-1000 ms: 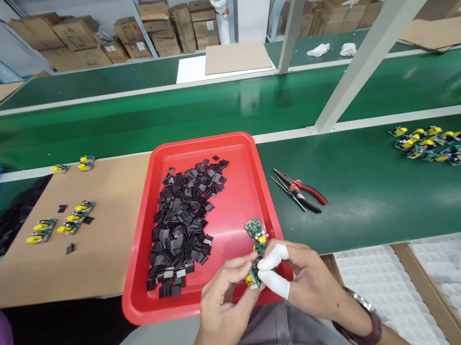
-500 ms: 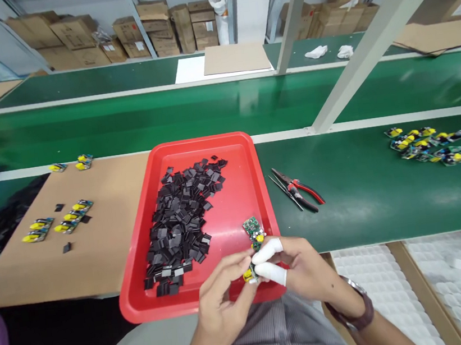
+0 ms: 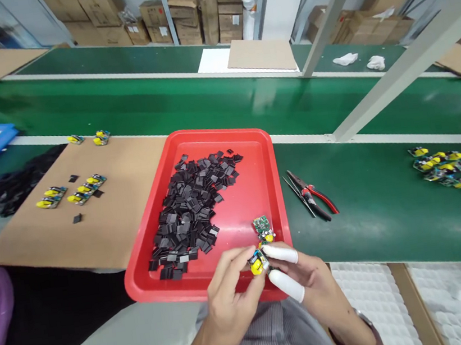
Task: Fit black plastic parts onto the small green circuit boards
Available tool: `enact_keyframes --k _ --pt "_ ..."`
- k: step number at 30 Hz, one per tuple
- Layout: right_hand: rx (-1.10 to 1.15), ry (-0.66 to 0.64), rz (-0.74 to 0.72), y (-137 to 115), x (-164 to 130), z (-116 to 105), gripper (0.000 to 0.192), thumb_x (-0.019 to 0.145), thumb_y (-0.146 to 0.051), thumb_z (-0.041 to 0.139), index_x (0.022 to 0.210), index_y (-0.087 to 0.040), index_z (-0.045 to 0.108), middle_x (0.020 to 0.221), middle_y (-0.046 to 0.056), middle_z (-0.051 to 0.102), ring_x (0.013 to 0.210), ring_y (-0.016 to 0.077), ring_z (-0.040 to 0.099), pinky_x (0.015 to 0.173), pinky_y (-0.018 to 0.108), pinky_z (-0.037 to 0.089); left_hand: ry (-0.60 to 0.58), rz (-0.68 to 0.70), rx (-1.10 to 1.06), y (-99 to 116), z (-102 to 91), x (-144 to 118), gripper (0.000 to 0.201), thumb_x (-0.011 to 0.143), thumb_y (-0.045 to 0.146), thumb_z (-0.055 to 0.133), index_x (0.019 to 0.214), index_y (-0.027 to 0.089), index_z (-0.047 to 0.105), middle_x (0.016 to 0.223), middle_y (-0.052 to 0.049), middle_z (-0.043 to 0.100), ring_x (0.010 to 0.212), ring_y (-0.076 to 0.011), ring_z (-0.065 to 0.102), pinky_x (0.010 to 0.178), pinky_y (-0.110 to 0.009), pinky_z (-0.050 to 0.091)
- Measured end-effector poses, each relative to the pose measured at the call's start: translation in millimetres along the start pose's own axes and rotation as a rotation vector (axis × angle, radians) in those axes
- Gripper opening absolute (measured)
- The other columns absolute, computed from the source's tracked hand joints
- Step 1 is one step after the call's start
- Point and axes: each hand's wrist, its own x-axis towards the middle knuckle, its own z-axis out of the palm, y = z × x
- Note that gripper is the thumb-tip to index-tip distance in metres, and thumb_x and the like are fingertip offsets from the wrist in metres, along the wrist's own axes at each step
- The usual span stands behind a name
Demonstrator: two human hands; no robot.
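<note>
Over the near right corner of a red tray point(image 3: 243, 224), a small circuit board point(image 3: 258, 264) with a yellow component is pinched between both my hands. My left hand point(image 3: 233, 285) grips its left side with thumb and fingertips. White finger cots cover the thumb and a finger of my right hand point(image 3: 305, 273), which holds the board's right edge. Just beyond the fingertips, another green circuit board point(image 3: 262, 225) lies in the tray, partly hidden by my hand. Many flat black pieces point(image 3: 194, 202) are heaped along the tray's left side.
Red-handled pliers point(image 3: 314, 195) and tweezers point(image 3: 296, 192) lie right of the tray. More boards form a cluster point(image 3: 453, 168) at far right. Several boards point(image 3: 87, 190) and black pieces sit on the cardboard sheet point(image 3: 122, 220) at left. A sloping post point(image 3: 402, 54) rises beyond the bench.
The camera view has turned and shifted, so the scene sits tilted. In my fingers the board has turned, showing more of its yellow component. Both hands keep hold of it.
</note>
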Motion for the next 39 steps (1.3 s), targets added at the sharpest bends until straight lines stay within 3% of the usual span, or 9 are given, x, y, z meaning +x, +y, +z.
enact_keyframes --k 8,17,23,31,36,39 --pt "-0.107 0.067 -0.096 5 7 9 0.027 0.092 -0.026 0.076 0.119 -0.032 0.077 0.123 0.006 0.072 0.112 0.0214 0.070 0.106 0.040 0.057 0.032 -0.013 -0.030 -1 -1.3 -1 0.044 0.088 0.007 0.073 0.128 0.024 0.068 0.107 -0.003 0.071 0.088 -0.0155 0.073 0.079 -0.025 0.064" --pt "-0.132 0.016 -0.166 1 10 11 0.027 0.094 -0.021 0.073 0.117 -0.034 0.077 0.115 0.005 0.071 0.107 0.0195 0.069 0.096 0.035 0.058 0.002 -0.051 -0.087 -5 -0.6 -6 0.048 0.089 0.005 0.072 0.133 0.024 0.064 0.110 -0.004 0.066 0.092 -0.0140 0.071 0.082 -0.025 0.063" --pt "-0.063 0.065 -0.171 2 12 13 0.018 0.094 -0.026 0.074 0.111 -0.030 0.077 0.109 0.005 0.070 0.098 0.0186 0.070 0.093 0.036 0.059 -0.005 -0.044 -0.094 -6 0.8 -3 0.047 0.089 0.005 0.073 0.131 0.024 0.066 0.108 -0.003 0.067 0.091 -0.0139 0.070 0.082 -0.025 0.063" --pt "-0.132 -0.028 -0.206 2 12 12 0.028 0.096 -0.020 0.070 0.121 -0.033 0.073 0.111 0.005 0.067 0.102 0.0192 0.067 0.093 0.037 0.057 0.003 -0.058 -0.145 -11 -0.4 -7 0.051 0.087 0.003 0.072 0.132 0.026 0.066 0.109 -0.006 0.066 0.093 -0.0184 0.071 0.081 -0.031 0.064" --pt "-0.172 0.051 -0.252 5 13 16 0.025 0.095 -0.021 0.071 0.118 -0.031 0.075 0.107 0.006 0.069 0.100 0.0198 0.069 0.089 0.035 0.059 -0.001 -0.047 -0.125 -12 0.4 -8 0.053 0.087 0.003 0.073 0.134 0.026 0.065 0.108 -0.006 0.067 0.094 -0.0189 0.071 0.082 -0.031 0.063" --pt "-0.140 0.039 -0.182 4 5 9 0.022 0.091 -0.024 0.076 0.113 -0.030 0.078 0.109 0.007 0.073 0.101 0.0213 0.072 0.093 0.035 0.061 0.001 -0.054 -0.101 -3 -3.4 -3 0.046 0.087 0.006 0.073 0.129 0.024 0.068 0.107 -0.006 0.070 0.093 -0.0180 0.072 0.082 -0.029 0.063"
